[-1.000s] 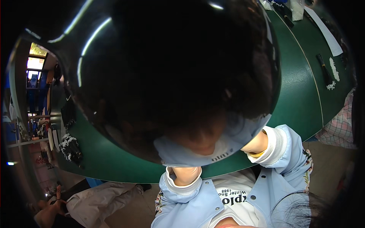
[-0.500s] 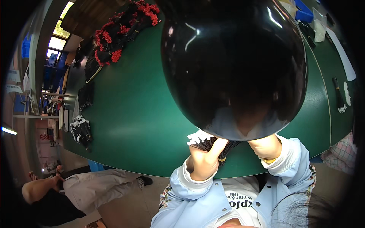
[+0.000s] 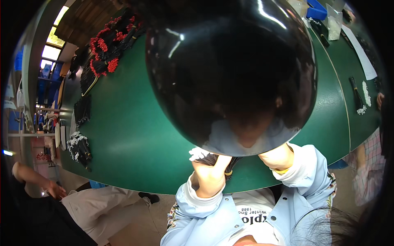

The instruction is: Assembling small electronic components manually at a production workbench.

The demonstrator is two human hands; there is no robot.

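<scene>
My left hand (image 3: 211,177) is closed around a bundle of thin black wires (image 3: 210,159) near my body at the table's front edge. White connector ends (image 3: 198,153) stick out on the bundle's left side, and a yellowish band (image 3: 228,173) shows by its lower tail. Above it hangs a large glossy black dome (image 3: 234,78), which covers the fingertips and part of the bundle. My right hand (image 3: 279,157) reaches under the dome from the right. Its fingers are hidden there, so whether it touches the wires cannot be seen.
On the green table (image 3: 119,131) lie red-ended wire bundles (image 3: 104,47) at far left and white-ended bundles (image 3: 80,145) nearer. To the right are another wire bundle (image 3: 358,96), a blue bin (image 3: 317,9) and a clear bag (image 3: 334,26). A person (image 3: 94,205) is at lower left.
The whole view has shifted slightly, moving dome, table and hands leftward in the picture. My left hand keeps its grip on the wires. Another person's hand now shows at the right edge.
</scene>
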